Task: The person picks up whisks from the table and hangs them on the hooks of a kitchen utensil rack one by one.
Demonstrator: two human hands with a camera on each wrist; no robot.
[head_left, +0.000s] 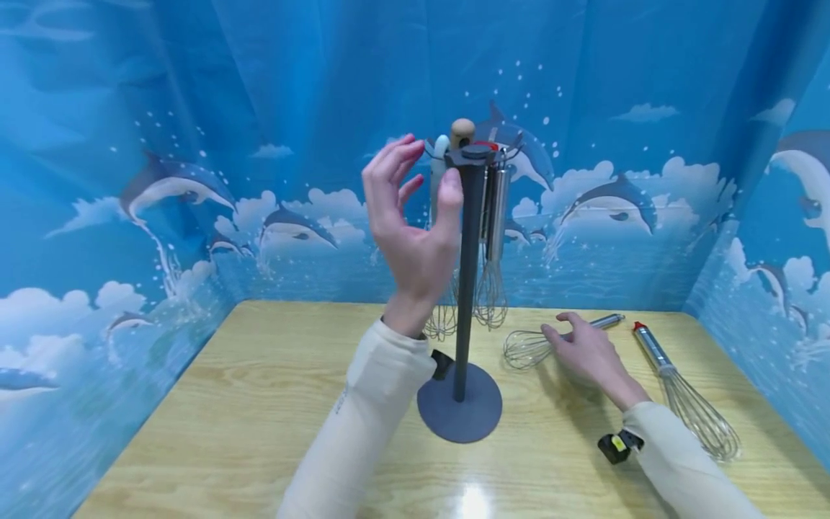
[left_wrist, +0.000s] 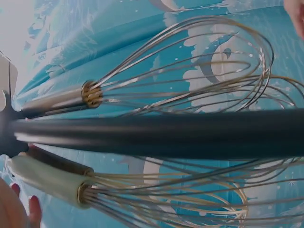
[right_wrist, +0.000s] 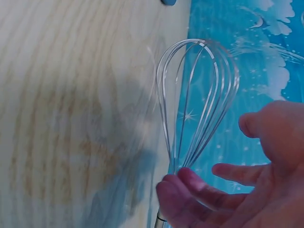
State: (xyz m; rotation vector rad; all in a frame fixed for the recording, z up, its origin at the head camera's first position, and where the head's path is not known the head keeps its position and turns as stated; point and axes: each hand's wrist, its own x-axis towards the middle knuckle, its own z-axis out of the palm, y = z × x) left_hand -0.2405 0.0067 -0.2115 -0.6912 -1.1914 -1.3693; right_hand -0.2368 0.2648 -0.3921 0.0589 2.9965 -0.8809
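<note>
The left hand (head_left: 415, 216) is raised beside the top of the stand (head_left: 468, 288), fingers loosely spread and gently curved, thumb tip touching or just beside the pole near its cap; it grips nothing. The stand is a matte dark-grey pole rising from a flat round base, topped with a small notched disc. From that disc hang several whisks (head_left: 491, 238): thin, shiny wire loops in balloon shapes, with handles of brushed steel, pale green plastic and a round wooden knob. In the left wrist view the steel-handled whisk (left_wrist: 61, 99) and the pale-handled one (left_wrist: 47, 178) lie on either side of the pole.

The right hand (head_left: 586, 353), at about four o'clock from the stand's base, lies low over the table (head_left: 227, 404), fingers open and relaxed, resting on the small whisk (head_left: 545, 342) where its wires meet the slim steel handle. It is not closed round it. A larger whisk with a red-tipped handle (head_left: 681, 393) lies at three o'clock from that hand, just apart. The table is smooth, glossy light wood with visible grain. Blue dolphin-printed sheeting (head_left: 194, 144) walls it in.
</note>
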